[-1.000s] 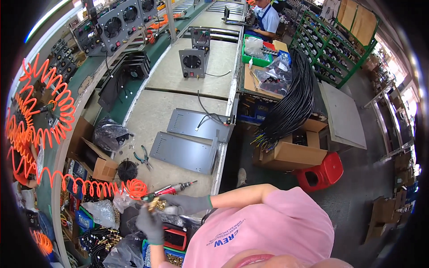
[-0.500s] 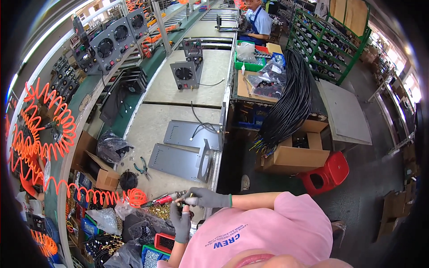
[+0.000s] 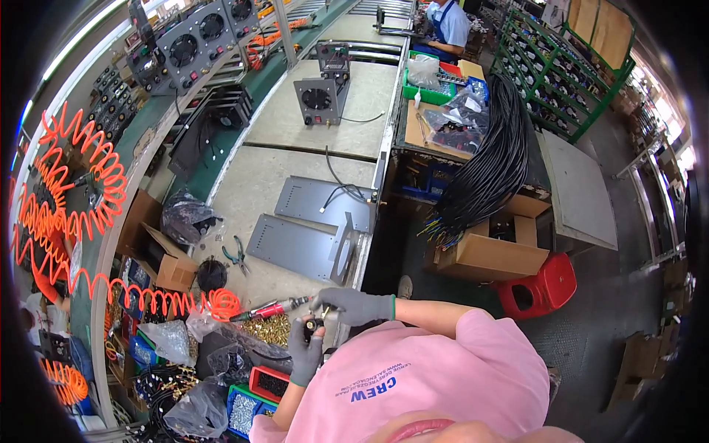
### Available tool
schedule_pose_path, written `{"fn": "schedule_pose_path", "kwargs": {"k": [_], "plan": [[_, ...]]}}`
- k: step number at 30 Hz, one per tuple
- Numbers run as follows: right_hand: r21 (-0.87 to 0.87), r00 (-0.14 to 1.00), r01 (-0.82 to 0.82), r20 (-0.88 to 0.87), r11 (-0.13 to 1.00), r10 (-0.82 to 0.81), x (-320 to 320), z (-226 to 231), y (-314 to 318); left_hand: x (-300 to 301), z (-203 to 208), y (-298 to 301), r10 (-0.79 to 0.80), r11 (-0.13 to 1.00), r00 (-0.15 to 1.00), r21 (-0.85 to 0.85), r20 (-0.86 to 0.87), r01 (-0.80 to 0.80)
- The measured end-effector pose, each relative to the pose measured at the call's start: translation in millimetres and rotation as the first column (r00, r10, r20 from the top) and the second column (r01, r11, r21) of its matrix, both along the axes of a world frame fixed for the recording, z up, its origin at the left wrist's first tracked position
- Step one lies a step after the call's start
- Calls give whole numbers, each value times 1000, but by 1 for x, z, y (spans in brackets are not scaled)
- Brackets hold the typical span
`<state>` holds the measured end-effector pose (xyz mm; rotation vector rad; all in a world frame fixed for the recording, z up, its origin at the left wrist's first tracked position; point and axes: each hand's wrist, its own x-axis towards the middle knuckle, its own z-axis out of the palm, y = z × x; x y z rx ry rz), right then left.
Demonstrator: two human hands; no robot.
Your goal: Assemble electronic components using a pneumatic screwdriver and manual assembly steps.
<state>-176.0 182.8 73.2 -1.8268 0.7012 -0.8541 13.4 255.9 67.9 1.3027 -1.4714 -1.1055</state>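
My left hand (image 3: pixel 301 356), in a grey glove with bare fingertips, is closed on a small black round part (image 3: pixel 312 325) with a brass-coloured centre. Just above it, my gloved right hand (image 3: pixel 356 306) pinches a small brass-coloured fitting (image 3: pixel 326 311) close to the black part. Whether the two pieces touch is too small to tell. Beside my hands a red air screwdriver (image 3: pixel 277 308) lies by a heap of brass fittings (image 3: pixel 267 330). Farther up the bench, two grey metal panels (image 3: pixel 295 247) lie flat, the nearer with an upright ringed end.
Blue-handled pliers (image 3: pixel 235 255) and a black round part (image 3: pixel 212 275) lie left of the panels. An orange coiled hose (image 3: pixel 159 301) crosses the left side. Red (image 3: pixel 267 383) and blue (image 3: pixel 242 410) bins stand near my left forearm. A red stool (image 3: pixel 543 286) and cardboard box (image 3: pixel 495 257) are right.
The bench scene has shifted slightly in view. My hands have turned, so the black round part in my left hand and the brass piece in my right now show more plainly.
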Motion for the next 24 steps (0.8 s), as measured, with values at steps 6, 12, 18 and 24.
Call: {"fn": "schedule_pose_path", "kwargs": {"k": [6, 12, 18, 24], "plan": [[48, 901, -138, -408, 989, 145, 0, -9, -10, 4, 7, 1, -3, 999, 991, -46, 132, 9], [183, 910, -72, -391, 980, 140, 0, 12, -12, 5, 5, 0, 35, 999, 997, 7, 68, -36], [193, 900, -35, -421, 981, 115, 2, 19, -12, 8, 0, 1, 44, 999, 997, -2, 60, -44], [-84, 997, -56, -54, 995, 52, 5, -3, -13, 6, -1, -1, 50, 998, 998, 32, 39, -51]]}}
